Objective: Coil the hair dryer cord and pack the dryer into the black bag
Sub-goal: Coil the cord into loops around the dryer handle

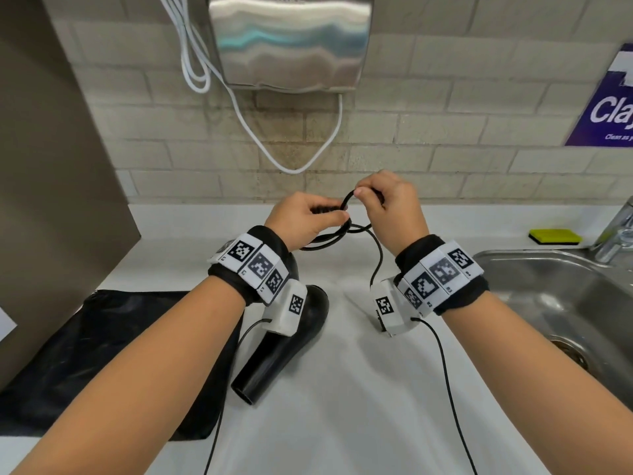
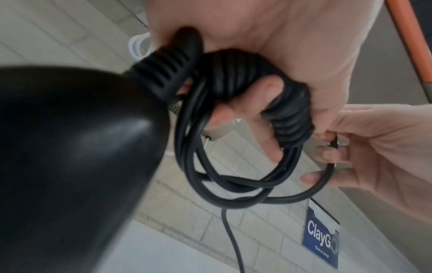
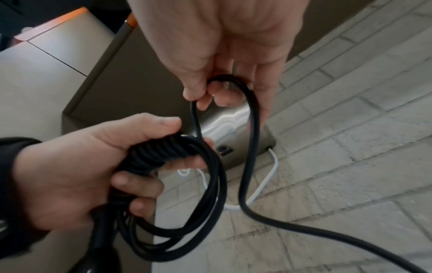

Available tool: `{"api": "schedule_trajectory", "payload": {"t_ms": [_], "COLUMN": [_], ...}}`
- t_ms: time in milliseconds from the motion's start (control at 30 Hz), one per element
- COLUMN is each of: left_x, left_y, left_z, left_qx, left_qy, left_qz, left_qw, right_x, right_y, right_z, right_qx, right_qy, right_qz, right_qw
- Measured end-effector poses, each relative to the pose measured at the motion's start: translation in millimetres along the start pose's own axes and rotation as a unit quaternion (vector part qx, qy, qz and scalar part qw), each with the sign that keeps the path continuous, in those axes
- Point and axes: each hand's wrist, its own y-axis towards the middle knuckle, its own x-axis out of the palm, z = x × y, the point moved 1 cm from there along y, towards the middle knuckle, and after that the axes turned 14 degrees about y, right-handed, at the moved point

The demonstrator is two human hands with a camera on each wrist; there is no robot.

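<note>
Both hands are raised above the back edge of the counter (image 1: 342, 389): the left hand (image 1: 305, 221) has its fingers curled tight around a bundle of cord (image 3: 203, 184) loops, and the right hand (image 1: 390, 207) pinches the next loop between thumb and fingertips. The hair dryer (image 1: 284, 344) hangs below the left wrist. Its nozzle points at the front edge, beside the black bag (image 1: 102, 354) lying flat at the counter's left edge.
</note>
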Motion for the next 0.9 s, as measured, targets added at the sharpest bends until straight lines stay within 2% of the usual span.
{"api": "schedule_trajectory", "payload": {"t_ms": [200,300,367,400,433,500,567,633,700,767,833,900], "left_x": [-1.9,-2.4,-2.0,-1.8,-1.2,0.3,2.5,3.9,5.0,5.6,5.2,3.9], "left_y": [0.4,0.9,0.3,-0.4,-0.9,-0.5,0.2,0.1,-1.2,-3.0,-4.5,-5.4], "left_z": [-4.6,-5.6,-5.1,-4.4,-3.4,-2.0,-1.9,-0.8,3.4,8.6,11.3,13.2], "left_qx": [-0.031,-0.035,-0.033,-0.034,-0.034,-0.033,-0.037,-0.037,-0.032,-0.032,-0.033,-0.028], "left_qy": [-0.037,-0.084,-0.094,-0.099,-0.106,-0.117,-0.121,-0.125,-0.134,-0.139,-0.148,-0.154], "left_qz": [0.046,0.058,0.053,0.053,0.053,0.052,0.051,0.047,0.049,0.055,0.053,0.049], "left_qw": [0.998,0.994,0.994,0.993,0.992,0.991,0.991,0.990,0.989,0.988,0.987,0.986], "right_x": [-1.0,-3.0,-3.9,-3.8,-3.3,-2.7,-1.6,1.1,2.3,2.6,2.1,0.6], "right_y": [-11.9,-28.1,-44.5,-53.8,-63.8,-82.8,-96.2,-104.2,-109.6,-110.8,-108.4,-102.1], "right_z": [14.9,44.5,70.3,82.1,92.4,107.8,116.3,119.5,122.0,125.9,128.0,123.2], "right_qx": [0.012,0.110,0.214,0.283,0.355,0.447,0.457,0.445,0.438,0.431,0.428,0.435], "right_qy": [0.078,0.060,-0.010,-0.058,-0.110,-0.217,-0.280,-0.286,-0.270,-0.251,-0.198,-0.071], "right_qz": [-0.009,0.031,-0.004,-0.057,-0.123,-0.240,-0.317,-0.368,-0.387,-0.380,-0.328,-0.233], "right_qw": [0.997,0.992,0.977,0.956,0.920,0.834,0.782,0.765,0.766,0.779,0.819,0.867]}}
